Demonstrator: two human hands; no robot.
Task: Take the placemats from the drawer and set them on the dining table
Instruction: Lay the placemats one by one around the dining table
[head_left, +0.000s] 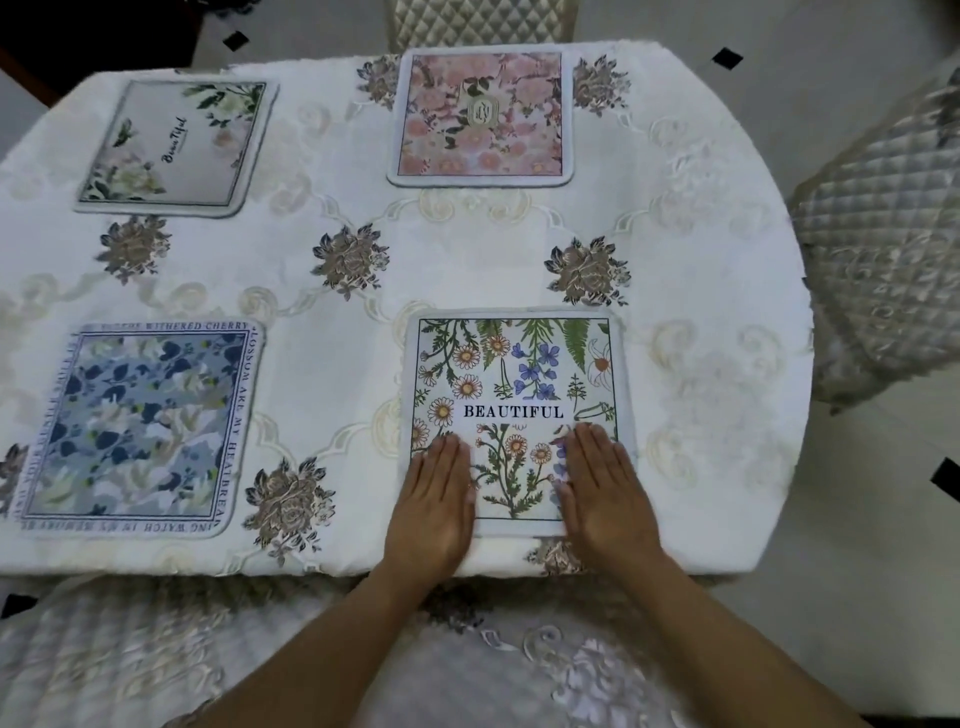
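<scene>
White embroidered cloth covers the tabletop (337, 218), and four placemats lie flat on it, all apart from one another with bands of bare cloth between them. The daisy mat (519, 374), printed BEAUTIFUL, is nearest me on the right; its near edge stops just short of the tabletop's near edge. To its right, open cloth runs out to the rounded right edge, and beyond that is pale floor (857, 493) and a quilted chair (883, 249). The blue mat (140, 431) lies near left, also close to the near edge. The pink mat (483, 114) lies at the far side, near the far edge, with a second chair (480, 23) behind it. The pale mat (176, 145) sits far left, turned a little askew.

Both my hands rest palm down on the daisy mat, fingers straight and together, gripping nothing. My left hand (434, 499) presses the near left corner; my right hand (602, 488) presses the near right corner.

Those two corners are hidden under my hands. The tabletop's left side is cut off by the frame. Lettering on the pink mat's label is too small to read, and the blue mat's border text is partly blurred.
</scene>
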